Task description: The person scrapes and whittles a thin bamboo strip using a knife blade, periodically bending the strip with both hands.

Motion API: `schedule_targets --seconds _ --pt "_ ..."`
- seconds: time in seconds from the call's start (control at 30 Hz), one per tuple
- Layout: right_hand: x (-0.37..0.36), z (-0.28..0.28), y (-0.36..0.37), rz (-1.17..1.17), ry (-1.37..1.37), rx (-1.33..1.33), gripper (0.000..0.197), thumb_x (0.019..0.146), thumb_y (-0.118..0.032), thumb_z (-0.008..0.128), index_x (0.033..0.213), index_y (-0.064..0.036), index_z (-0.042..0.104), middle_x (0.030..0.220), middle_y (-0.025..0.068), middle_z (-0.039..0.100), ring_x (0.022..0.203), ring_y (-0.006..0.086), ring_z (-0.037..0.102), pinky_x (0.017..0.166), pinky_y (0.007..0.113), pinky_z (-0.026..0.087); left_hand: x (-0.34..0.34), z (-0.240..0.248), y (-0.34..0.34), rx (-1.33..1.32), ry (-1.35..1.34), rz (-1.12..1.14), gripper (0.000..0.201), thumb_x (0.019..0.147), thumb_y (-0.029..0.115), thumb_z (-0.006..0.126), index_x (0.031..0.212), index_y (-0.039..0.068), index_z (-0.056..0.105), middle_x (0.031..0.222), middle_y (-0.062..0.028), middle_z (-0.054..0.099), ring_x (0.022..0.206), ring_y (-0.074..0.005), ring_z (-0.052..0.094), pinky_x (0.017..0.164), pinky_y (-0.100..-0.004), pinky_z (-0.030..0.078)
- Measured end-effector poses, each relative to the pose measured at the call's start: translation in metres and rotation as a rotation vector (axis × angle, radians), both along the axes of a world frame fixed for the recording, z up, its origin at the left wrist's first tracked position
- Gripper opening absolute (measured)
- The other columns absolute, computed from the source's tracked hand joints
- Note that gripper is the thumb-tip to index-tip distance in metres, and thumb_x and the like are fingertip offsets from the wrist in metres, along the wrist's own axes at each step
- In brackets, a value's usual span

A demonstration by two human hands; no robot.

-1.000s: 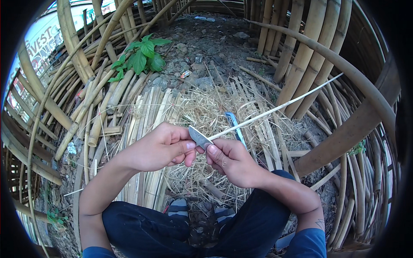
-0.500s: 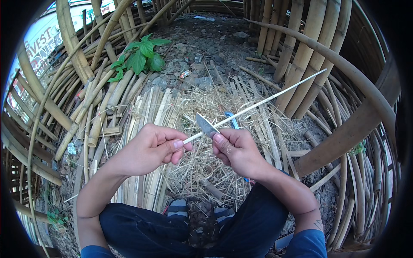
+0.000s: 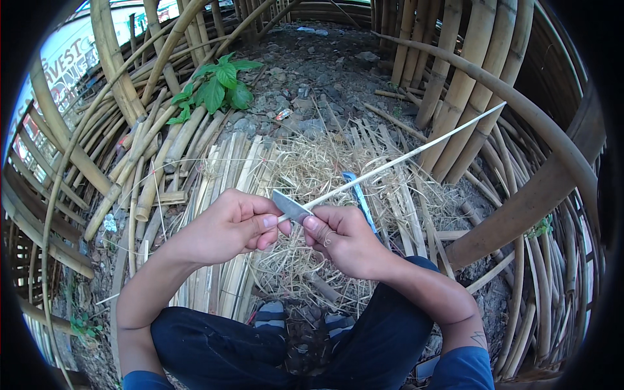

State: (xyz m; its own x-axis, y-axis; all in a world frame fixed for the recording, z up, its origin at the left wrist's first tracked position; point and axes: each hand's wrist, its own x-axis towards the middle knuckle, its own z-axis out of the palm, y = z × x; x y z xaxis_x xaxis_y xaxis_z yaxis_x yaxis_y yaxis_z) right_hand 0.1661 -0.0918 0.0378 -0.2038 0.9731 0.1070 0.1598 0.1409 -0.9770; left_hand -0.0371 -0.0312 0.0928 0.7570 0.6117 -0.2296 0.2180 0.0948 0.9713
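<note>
My left hand (image 3: 227,227) pinches the near end of a long thin pale bamboo strip (image 3: 416,156), which runs up and to the right over the shavings. My right hand (image 3: 344,240) grips a small knife, whose grey blade (image 3: 290,207) points left and lies against the strip between the two hands. The thumb of the right hand rests just under the blade. The knife's handle is hidden inside the fist. Both hands hover above my knees, in dark blue trousers (image 3: 221,344).
A pile of dry bamboo shavings (image 3: 312,169) covers the ground ahead, with a blue-handled tool (image 3: 361,198) lying in it. Split bamboo slats (image 3: 227,175) lie to the left and thick poles (image 3: 455,78) lean at the right. A green plant (image 3: 218,88) grows at the back.
The hands were close together, then the left hand pulled away to the left, drawing the strip under the blade. Now the two hands are close together again.
</note>
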Motion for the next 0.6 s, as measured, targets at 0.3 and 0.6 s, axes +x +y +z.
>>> schedule_targets --seconds 0.3,0.6 --pt "-0.006 0.014 -0.003 0.073 0.083 -0.174 0.032 0.097 -0.020 0.047 0.074 -0.0010 0.057 0.058 -0.0013 0.047 0.053 0.0074 0.042 0.051 0.026 0.037 -0.002 0.002 -0.005 -0.019 0.016 0.027 0.018 0.094 0.002 0.046 0.097 -0.006 0.062 0.064 0.0005 0.051 0.056 -0.0035 0.043 0.048 -0.0179 0.031" --pt "0.003 0.014 0.000 0.020 0.099 -0.186 0.034 0.098 -0.019 0.045 0.071 -0.0012 0.055 0.058 -0.0008 0.047 0.054 0.0071 0.040 0.051 0.026 0.036 -0.011 0.005 -0.003 0.002 0.027 0.027 0.017 0.093 0.001 0.046 0.095 -0.006 0.061 0.063 0.0000 0.051 0.054 -0.0038 0.041 0.048 -0.0190 0.030"
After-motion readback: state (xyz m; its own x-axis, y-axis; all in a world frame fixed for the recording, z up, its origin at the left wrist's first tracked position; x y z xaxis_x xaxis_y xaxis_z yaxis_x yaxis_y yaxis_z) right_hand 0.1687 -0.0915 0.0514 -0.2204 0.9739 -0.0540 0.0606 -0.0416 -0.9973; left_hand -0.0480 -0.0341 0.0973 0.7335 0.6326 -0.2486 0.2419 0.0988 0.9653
